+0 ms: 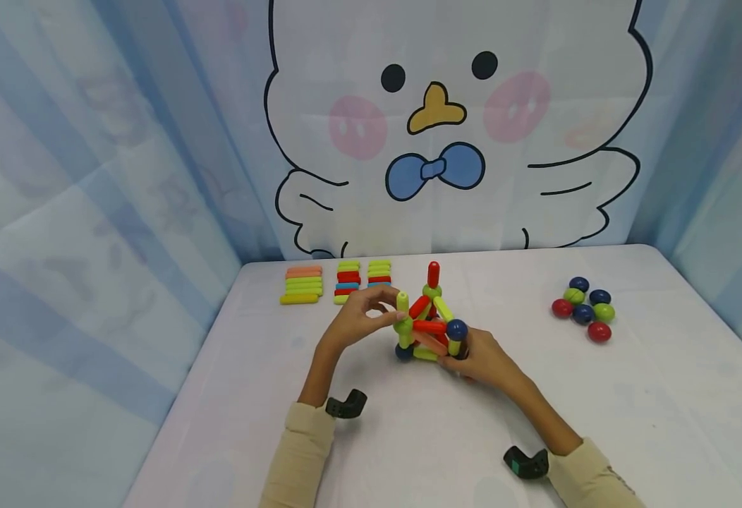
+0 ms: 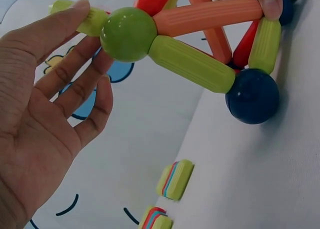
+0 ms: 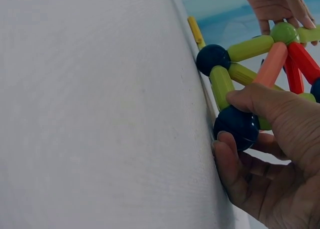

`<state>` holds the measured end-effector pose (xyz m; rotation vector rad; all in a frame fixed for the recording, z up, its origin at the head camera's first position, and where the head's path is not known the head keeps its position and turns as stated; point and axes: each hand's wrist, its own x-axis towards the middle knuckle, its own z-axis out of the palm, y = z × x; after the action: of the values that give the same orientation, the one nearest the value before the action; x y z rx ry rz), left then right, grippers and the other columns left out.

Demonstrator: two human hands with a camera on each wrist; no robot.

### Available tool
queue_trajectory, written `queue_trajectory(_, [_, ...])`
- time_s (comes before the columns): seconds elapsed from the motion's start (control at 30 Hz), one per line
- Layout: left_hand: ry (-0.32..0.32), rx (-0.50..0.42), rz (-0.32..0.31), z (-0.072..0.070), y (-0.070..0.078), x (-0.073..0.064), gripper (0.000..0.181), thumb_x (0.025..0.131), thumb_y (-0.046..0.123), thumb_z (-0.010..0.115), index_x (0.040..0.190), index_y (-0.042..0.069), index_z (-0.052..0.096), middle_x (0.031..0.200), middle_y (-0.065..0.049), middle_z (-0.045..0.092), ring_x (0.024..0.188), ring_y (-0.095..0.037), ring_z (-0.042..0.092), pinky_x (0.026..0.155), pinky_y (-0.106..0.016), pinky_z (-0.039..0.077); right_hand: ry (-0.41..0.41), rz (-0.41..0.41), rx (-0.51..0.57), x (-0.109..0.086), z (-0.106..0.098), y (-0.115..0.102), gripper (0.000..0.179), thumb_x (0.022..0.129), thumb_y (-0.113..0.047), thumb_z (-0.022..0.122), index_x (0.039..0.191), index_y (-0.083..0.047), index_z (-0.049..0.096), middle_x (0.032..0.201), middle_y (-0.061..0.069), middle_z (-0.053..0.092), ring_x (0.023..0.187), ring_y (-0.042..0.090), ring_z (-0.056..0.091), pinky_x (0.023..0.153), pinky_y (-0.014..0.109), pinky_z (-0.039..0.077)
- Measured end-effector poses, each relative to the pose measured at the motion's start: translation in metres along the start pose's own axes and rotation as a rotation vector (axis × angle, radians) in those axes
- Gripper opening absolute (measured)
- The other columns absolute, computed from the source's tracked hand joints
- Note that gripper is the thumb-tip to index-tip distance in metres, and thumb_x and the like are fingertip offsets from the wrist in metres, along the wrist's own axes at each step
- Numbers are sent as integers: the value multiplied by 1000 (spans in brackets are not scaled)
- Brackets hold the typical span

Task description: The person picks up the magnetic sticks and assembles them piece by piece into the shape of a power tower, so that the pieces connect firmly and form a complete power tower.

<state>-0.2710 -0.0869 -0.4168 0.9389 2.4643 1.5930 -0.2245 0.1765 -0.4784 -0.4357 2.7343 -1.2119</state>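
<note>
A frame of magnetic rods and balls [image 1: 430,327] stands on the white table between both hands. My left hand [image 1: 361,317] pinches a short light green rod [image 2: 96,22] between thumb and fingers. This rod sits against a green ball [image 2: 128,34] at an upper corner of the frame. My right hand [image 1: 488,358] grips a dark blue ball [image 3: 236,128] at a lower corner, thumb on top and fingers curled beneath. An orange rod [image 2: 210,18] and a light green rod [image 2: 192,64] run out from the green ball. A red rod [image 1: 433,274] points up at the back.
Behind the left hand lie stacked rows of orange, green and yellow rods [image 1: 304,282] and of mixed green, red and blue rods [image 1: 348,276]. Several loose blue, green and red balls [image 1: 583,314] cluster at the right. A printed curtain [image 1: 434,212] hangs behind the table.
</note>
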Motion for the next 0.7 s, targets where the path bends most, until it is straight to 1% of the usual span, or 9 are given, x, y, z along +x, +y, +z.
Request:
queue_trajectory(0.1, [-7,-1,7,0,0,0,29,89,18,71,116,8,65,108,-6,68,104,-19,63,94,-44,53,5,4,-8,0,0,-1,50,82,-27,78,117,1,57,69,3,57,51,13,53,49,26,49])
queue_trajectory(0.2, [9,-5,-6,-2,-2,0,32,92,22,68,121,9,63,112,-7,68,105,-20,63,94,-42,53,7,11,-10,0,1,-1,50,82,-27,78,117,1,56,70,3,58,50,13,54,48,26,49])
queue_trajectory(0.27, [53,-3,-29,-3,-7,1,32,96,26,63,122,9,62,112,-8,69,104,-20,64,92,-41,53,12,10,-7,-1,1,-2,50,82,-26,78,118,1,55,70,3,58,50,13,54,48,26,49])
queue_trajectory(0.3, [92,9,-44,-5,-10,1,32,98,28,60,122,8,63,111,-9,69,102,-21,65,90,-40,54,17,7,-8,-1,1,-2,50,82,-26,77,118,1,55,69,3,57,49,12,53,48,25,48])
queue_trajectory(0.4, [235,97,-138,-9,-25,1,31,100,33,55,118,9,64,104,-8,70,97,-20,67,86,-35,56,49,-15,-26,-1,2,-3,48,82,-23,77,116,2,53,68,4,55,50,11,52,47,24,46])
queue_trajectory(0.5, [353,227,-261,-15,-42,-3,25,100,25,57,116,8,66,108,-9,68,100,-23,65,88,-36,55,71,-11,-33,-2,3,-4,47,83,-22,76,116,2,53,68,4,54,51,12,51,47,24,45])
queue_trajectory(0.57, [379,309,-347,-18,-52,-7,25,98,18,59,119,6,65,118,-11,63,106,-25,62,93,-39,53,78,-7,-38,-2,3,-4,46,84,-21,75,117,3,53,70,5,54,52,12,51,47,24,46])
queue_trajectory(0.6, [377,345,-385,-19,-56,-9,26,98,16,60,121,6,65,124,-12,60,111,-27,60,97,-40,51,81,-1,-43,-2,3,-4,45,84,-21,75,116,3,54,69,5,54,52,12,51,48,24,46])
queue_trajectory(0.7, [333,439,-450,-22,-66,-13,33,96,11,61,128,5,62,137,-15,51,126,-31,51,108,-44,44,97,10,-58,-2,4,-5,42,84,-21,75,113,3,56,70,4,54,54,13,52,48,24,45])
